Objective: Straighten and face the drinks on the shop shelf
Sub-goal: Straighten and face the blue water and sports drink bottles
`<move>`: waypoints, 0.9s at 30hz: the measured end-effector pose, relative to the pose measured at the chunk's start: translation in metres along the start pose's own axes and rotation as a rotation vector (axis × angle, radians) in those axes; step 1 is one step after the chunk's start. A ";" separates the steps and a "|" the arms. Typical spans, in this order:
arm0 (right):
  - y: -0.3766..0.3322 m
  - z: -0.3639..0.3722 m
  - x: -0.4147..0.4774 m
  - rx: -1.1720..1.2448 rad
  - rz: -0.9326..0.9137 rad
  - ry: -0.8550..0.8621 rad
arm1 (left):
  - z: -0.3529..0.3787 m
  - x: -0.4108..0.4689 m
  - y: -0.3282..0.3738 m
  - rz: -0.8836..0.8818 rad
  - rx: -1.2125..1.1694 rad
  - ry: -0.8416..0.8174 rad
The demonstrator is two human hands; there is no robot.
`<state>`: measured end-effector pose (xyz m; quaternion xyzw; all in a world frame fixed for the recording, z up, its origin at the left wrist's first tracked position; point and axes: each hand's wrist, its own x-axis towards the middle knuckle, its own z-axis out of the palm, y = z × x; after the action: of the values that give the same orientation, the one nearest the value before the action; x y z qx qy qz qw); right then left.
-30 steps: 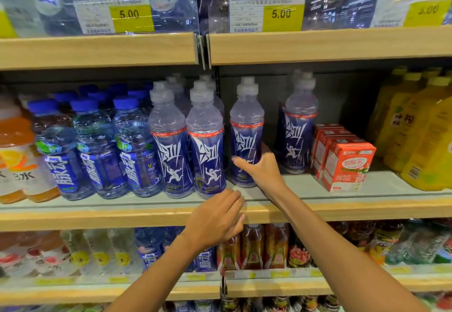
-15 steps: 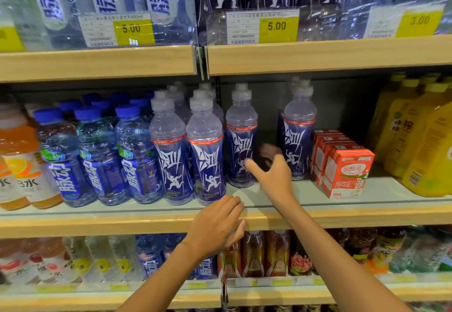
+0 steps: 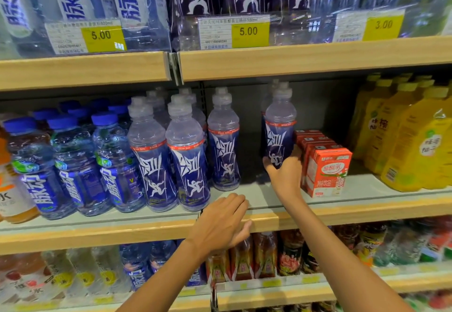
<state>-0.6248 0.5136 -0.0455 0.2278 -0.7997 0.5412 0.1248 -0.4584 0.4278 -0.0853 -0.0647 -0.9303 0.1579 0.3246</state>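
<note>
Clear sport-cap bottles with dark blue labels stand on the middle shelf (image 3: 367,204). My right hand (image 3: 285,173) grips the lower part of the rightmost blue-label bottle (image 3: 280,128), which stands beside the red cartons. A lone blue-label bottle (image 3: 223,140) stands to its left across a gap, and two more (image 3: 188,155) stand further left at the front. My left hand (image 3: 220,223) rests with relaxed fingers on the shelf's wooden front edge and holds nothing.
Red drink cartons (image 3: 327,169) sit right of the held bottle, yellow juice bottles (image 3: 413,140) beyond them. Blue-capped water bottles (image 3: 71,164) fill the left. The shelf above (image 3: 293,59) carries wrapped packs and yellow price tags. Several small bottles line the shelf below.
My right hand left the lone middle bottle, moved right across the gap and took hold of the rightmost blue-label bottle. My left hand stayed on the shelf edge.
</note>
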 end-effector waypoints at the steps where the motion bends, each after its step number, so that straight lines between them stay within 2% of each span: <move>1: 0.000 0.001 0.003 -0.001 0.007 0.004 | 0.001 0.000 0.000 -0.001 -0.002 -0.004; 10: 0.005 0.009 0.016 -0.022 -0.003 0.010 | 0.003 0.000 -0.001 -0.016 -0.028 -0.037; 15: 0.006 0.009 0.014 0.152 0.017 -0.014 | 0.001 0.000 0.000 -0.044 -0.060 -0.066; 19: 0.008 -0.003 0.007 0.191 -0.033 -0.095 | -0.010 0.002 0.002 -0.092 -0.115 -0.150; 23: 0.002 -0.024 -0.008 0.334 -0.033 -0.156 | -0.024 0.005 0.003 -0.397 -0.397 -0.075; 27: -0.013 -0.047 -0.031 0.423 -0.105 -0.278 | -0.053 0.031 0.001 -0.784 -0.861 0.260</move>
<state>-0.5934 0.5600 -0.0306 0.3624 -0.6652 0.6528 -0.0090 -0.4494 0.4491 -0.0279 0.1391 -0.8179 -0.3743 0.4143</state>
